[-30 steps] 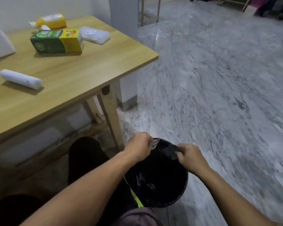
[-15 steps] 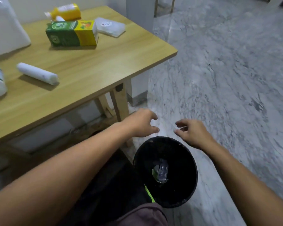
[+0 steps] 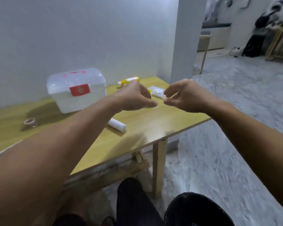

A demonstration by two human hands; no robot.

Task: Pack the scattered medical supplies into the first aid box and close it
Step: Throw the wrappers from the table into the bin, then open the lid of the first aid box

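The first aid box (image 3: pixel 76 90) sits at the back of the surface (image 3: pixel 147 126) against the wall with its lid shut, its frosted walls hiding any contents. Outside it lie a white roll (image 3: pixel 117 125), tape ring (image 3: pixel 29 122), yellow tube (image 3: pixel 129 79) and flat packet (image 3: pixel 157 92), all unpacked. Left hand (image 3: pixel 136 97) and right hand (image 3: pixel 185 97) hover over these, each grip loosely curled and apparently empty, likely about to pick something up.

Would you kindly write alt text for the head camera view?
Two bare hands, left hand and right hand, hover empty above a wooden table. On it sit a closed translucent plastic first aid box, a white bandage roll and a tape ring.
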